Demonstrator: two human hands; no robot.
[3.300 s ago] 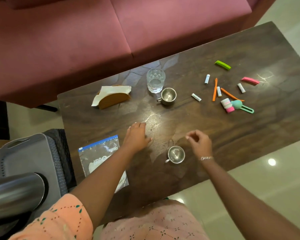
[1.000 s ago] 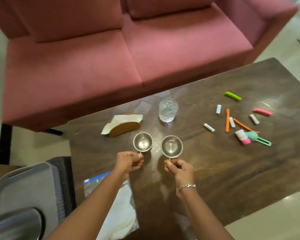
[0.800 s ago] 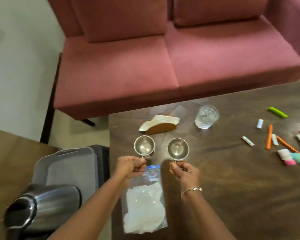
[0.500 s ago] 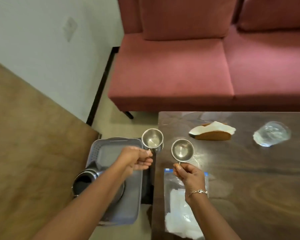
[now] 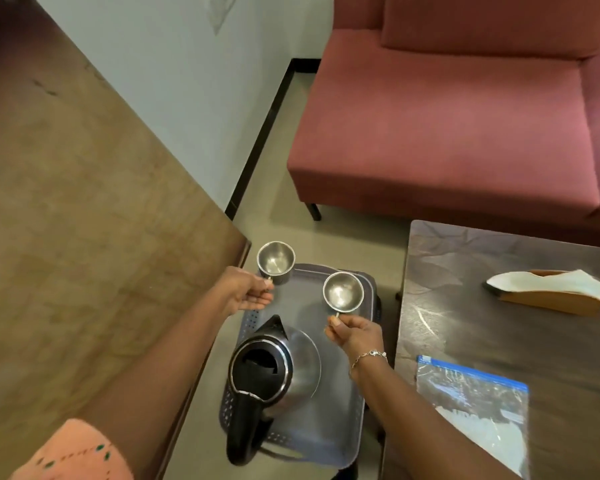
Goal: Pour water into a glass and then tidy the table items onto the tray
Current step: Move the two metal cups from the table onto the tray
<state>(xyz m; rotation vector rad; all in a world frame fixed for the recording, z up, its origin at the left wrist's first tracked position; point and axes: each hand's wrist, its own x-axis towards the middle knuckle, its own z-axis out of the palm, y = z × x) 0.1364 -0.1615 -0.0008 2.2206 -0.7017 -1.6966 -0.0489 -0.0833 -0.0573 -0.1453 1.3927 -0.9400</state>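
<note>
My left hand (image 5: 245,292) pinches the handle of a small steel cup (image 5: 276,261), held over the far left corner of the grey tray (image 5: 343,424). A second steel cup (image 5: 343,292) hangs over the tray's far right part, its handle gripped by my right hand (image 5: 355,334). Both cups are upright and look empty. A steel kettle with a black handle (image 5: 267,372) stands on the near half of the tray. The glass of water is out of view.
The tray sits on a low dark stand between a brown wooden surface (image 5: 66,220) on the left and the dark coffee table (image 5: 516,323) on the right. On the table lie a napkin holder (image 5: 551,294) and a zip bag (image 5: 475,407). A pink sofa (image 5: 447,126) stands behind.
Both hands picked up the steel cups from the table and carried them left to above the tray. My view swung left, so the glass and small items left the frame.
</note>
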